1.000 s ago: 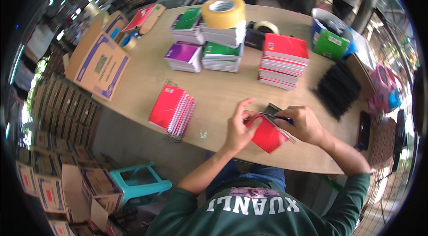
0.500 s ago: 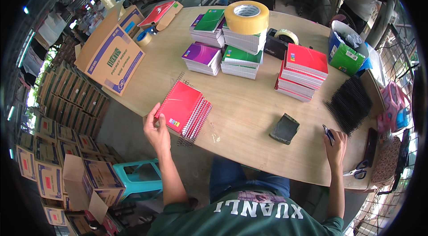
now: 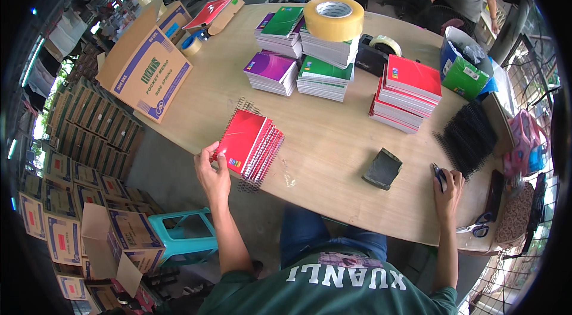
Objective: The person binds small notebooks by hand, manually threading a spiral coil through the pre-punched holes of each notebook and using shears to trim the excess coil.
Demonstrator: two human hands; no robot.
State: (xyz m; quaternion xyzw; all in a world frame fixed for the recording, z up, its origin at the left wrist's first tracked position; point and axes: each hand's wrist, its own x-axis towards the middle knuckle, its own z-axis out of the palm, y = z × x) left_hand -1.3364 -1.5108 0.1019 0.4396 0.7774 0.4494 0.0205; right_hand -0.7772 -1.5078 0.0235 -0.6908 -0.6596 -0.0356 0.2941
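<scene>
Now farther left, the left hand (image 3: 214, 181) pinches the top red spiral notebook (image 3: 242, 139), seemingly to align it; the right hand (image 3: 449, 194) grips pliers (image 3: 440, 174).

Red notebooks (image 3: 243, 136), turquoise stool (image 3: 186, 246)

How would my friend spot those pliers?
Start at the big table and go right, to the black bundle. Beside it, the right hand holds the pliers. The nearby scissors lie loose; only the pliers are gripped there.
</scene>
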